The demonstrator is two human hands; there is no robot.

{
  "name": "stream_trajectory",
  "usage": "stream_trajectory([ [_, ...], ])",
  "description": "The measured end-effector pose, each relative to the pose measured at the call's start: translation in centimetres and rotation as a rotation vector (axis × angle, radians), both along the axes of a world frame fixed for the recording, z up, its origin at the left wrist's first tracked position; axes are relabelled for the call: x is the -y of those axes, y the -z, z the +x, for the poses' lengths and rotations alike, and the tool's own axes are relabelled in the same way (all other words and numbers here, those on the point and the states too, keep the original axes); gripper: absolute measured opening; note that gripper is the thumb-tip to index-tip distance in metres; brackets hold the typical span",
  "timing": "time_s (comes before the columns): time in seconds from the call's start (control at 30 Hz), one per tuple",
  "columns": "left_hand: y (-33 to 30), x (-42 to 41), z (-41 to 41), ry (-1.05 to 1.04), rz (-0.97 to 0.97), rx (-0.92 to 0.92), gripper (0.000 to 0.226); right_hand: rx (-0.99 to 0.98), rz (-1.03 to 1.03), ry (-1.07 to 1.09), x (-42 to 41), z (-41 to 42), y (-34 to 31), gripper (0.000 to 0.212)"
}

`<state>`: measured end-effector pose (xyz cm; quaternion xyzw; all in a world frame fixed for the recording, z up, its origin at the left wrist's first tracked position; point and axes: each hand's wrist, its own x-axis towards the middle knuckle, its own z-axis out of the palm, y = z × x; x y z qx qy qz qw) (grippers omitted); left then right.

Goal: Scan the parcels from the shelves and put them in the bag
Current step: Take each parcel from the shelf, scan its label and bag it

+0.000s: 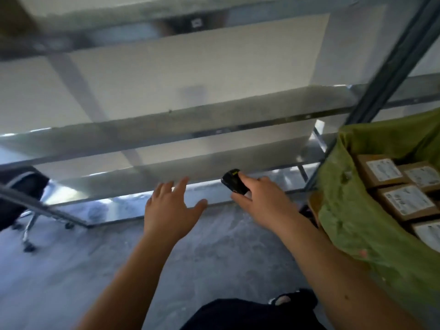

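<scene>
1. At the far left of the frame I see an office chair (21,198), and above it the metal shelves (166,129) run across the upper half. The view is blurred, and I cannot find any parcel on the shelves.
2. In the lower centre my left hand (171,208) reaches toward the lowest shelf. Its fingers are spread and straight, and it holds nothing.
3. Just right of it my right hand (264,203) is curled around a small black scanner (234,182), with the index finger lying on top of it.
4. At the right edge the green bag (357,210) stands open, and several brown parcels (404,201) with white labels already lie inside. They are well apart from both hands, to the right of the scanner.
5. I judge the step is to look for another parcel. To do it well I would steady my head first, check each shelf level, then take the parcel with the free hand and turn its label to the scanner.
</scene>
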<state>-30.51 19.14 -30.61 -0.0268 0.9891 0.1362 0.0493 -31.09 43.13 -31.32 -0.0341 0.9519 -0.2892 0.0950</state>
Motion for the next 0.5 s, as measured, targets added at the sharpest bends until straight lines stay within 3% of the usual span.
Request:
stream_trajectory([
  [0.23,-3.3,11.9,2.9,-0.202,0.026,-0.091,0.087,-0.069,0.021,-0.216,13.5,-2.5,-3.0,0.068],
  [0.5,-7.4,20.6,1.5,-0.348,0.015,-0.224,0.091,-0.2,0.031,-0.413,23.4,-8.6,-8.2,0.066],
])
